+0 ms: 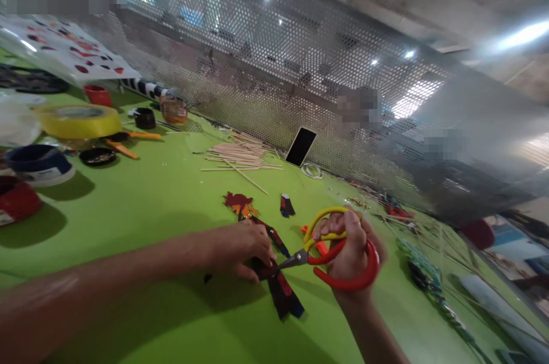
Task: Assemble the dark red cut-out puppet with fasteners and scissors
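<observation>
My right hand (354,244) is closed around the handles of a pair of scissors (366,272), one loop yellow and the other red. The blades look closed, and their tips reach the dark painted cut-out figure (283,295) beside my left fingers. My left hand (244,247) lies low on the green table with its fingers bent onto that figure, hiding its middle. Reddish-black limbs with blue ends stick out past the hand, and a dark red and orange piece (240,203) shows above it. A small separate dark piece (287,205) lies farther back. Something orange (319,247) sits behind the scissors.
A pile of thin wooden sticks (242,152) lies at the back, near a phone (301,147) leaning against the perforated metal screen (257,67). Yellow tape (81,122), orange-handled scissors (122,148) and paint jars (38,164) stand left. A green braided strand (437,295) lies right.
</observation>
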`<action>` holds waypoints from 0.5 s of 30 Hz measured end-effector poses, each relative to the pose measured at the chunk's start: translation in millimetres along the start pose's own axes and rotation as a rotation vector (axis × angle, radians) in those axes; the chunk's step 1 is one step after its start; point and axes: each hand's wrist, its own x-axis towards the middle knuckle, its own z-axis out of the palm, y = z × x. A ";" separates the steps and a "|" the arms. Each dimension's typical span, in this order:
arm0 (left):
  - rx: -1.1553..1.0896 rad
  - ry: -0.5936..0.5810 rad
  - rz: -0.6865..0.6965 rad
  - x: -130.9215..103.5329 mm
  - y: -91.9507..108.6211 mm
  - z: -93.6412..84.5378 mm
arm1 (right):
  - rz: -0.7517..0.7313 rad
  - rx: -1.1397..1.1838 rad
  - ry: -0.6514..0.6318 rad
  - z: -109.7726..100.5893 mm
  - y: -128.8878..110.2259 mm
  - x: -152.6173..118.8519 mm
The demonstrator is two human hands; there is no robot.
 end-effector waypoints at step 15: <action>0.039 0.007 -0.016 -2.4 3.6 2.9 | -0.109 -0.226 0.085 3.2 2.0 -6.7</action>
